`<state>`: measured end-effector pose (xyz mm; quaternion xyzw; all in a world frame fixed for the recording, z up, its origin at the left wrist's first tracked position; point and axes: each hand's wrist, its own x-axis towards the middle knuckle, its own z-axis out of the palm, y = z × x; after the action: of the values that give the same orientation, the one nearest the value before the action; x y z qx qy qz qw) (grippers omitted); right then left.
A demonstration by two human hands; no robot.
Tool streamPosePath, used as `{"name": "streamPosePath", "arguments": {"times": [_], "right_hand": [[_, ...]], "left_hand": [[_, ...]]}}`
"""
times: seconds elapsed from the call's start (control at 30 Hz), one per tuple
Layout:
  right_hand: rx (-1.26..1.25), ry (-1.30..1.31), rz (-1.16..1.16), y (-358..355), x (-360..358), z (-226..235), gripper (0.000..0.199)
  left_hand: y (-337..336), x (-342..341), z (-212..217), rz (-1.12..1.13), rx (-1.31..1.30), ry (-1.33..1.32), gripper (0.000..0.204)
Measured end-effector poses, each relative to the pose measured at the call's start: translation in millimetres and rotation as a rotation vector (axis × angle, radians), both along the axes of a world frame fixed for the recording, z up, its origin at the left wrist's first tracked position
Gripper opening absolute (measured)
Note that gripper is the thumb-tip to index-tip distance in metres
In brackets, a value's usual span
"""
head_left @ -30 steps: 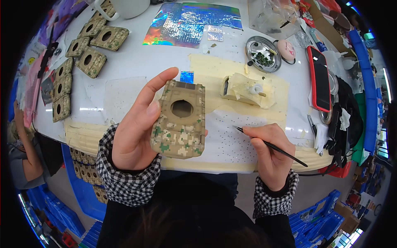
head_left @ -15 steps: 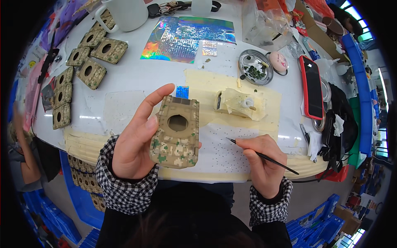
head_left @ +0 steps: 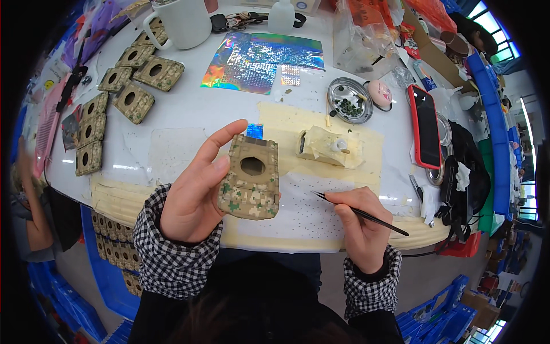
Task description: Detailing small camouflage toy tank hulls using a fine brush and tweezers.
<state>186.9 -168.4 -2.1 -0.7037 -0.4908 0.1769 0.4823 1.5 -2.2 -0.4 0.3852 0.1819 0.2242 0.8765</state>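
Observation:
My left hand [head_left: 192,200] is closed round the edges of a toy tank hull [head_left: 248,198], tan with digital camouflage and a round hole, tilted above the table. Its index finger points up past the hull's far corner. In my right hand [head_left: 362,221] is a slim black pair of tweezers [head_left: 372,218], held like a pen, with the fine tip pointing left over a white sheet [head_left: 306,223] dotted with tiny dark specks. A gap separates the tip from the hull. Beyond the hands sits a tan block [head_left: 326,147] partly wrapped in masking tape, with a small white cup on it.
Several similar hulls [head_left: 134,103] lie at the left, more in a blue crate [head_left: 109,281] below. Shiny holographic sheets [head_left: 263,60], a round dish [head_left: 366,114] with dark bits and a white mug [head_left: 189,26] stand farther back. A red-cased phone [head_left: 425,126] lies right.
The hull has tilted and risen slightly in my left hand. My right hand keeps the tweezers over the sheet, almost in place. The whole view has shifted a little.

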Motion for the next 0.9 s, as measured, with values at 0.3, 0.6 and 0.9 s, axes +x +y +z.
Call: {"name": "streamPosePath", "arguments": {"times": [0.3,0.6,0.9], "right_hand": [[0.013,-0.005,0.004,-0.7,-0.1,-2.1,0.010],[0.010,0.013,-0.007,-0.5,-0.7,-2.2,0.010],[0.007,-0.020,0.017,0.7,-0.2,-2.9,0.010]], "left_hand": [[1.0,-1.7,-1.3,-0.016,0.010,0.008,0.056],[1.4,-2.6,-2.5,-0.014,0.008,-0.003,0.056],[0.2,-2.3,-3.5,0.005,0.015,0.001,0.058]]}}
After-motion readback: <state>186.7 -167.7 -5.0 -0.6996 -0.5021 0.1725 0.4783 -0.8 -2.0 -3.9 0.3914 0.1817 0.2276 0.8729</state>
